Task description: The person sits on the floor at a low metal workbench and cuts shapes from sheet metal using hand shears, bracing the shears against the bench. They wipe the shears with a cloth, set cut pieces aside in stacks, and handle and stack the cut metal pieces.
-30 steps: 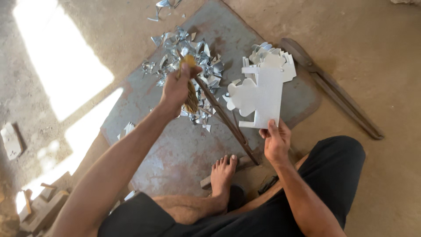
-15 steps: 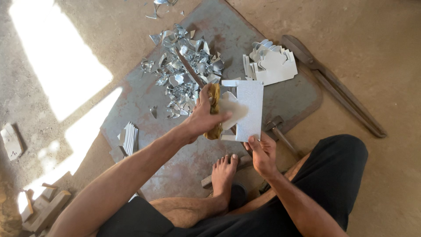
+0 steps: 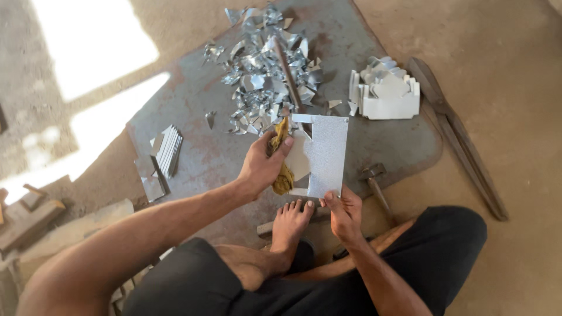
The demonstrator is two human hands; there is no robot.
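Note:
My left hand (image 3: 263,167) grips the yellow cloth-wrapped handle (image 3: 283,174) of a long metal shear blade (image 3: 287,70) that runs away from me over the grey metal plate (image 3: 199,140). My right hand (image 3: 344,212) pinches the near edge of a flat silver metal sheet (image 3: 325,153), which lies against the blade. A cut-out piece of the sheet shows beside my left thumb. My bare foot (image 3: 291,225) rests just below the sheet.
Several shiny metal offcuts (image 3: 260,76) are heaped around the blade. A stack of cut white pieces (image 3: 383,93) sits at the right. A pile of sheets (image 3: 167,151) lies at the left. A hammer (image 3: 374,178) and long snips (image 3: 453,131) lie at the right.
The left hand has brought the handle down from raised over the scrap heap to near my foot. The right hand has laid the sheet flat against the blade.

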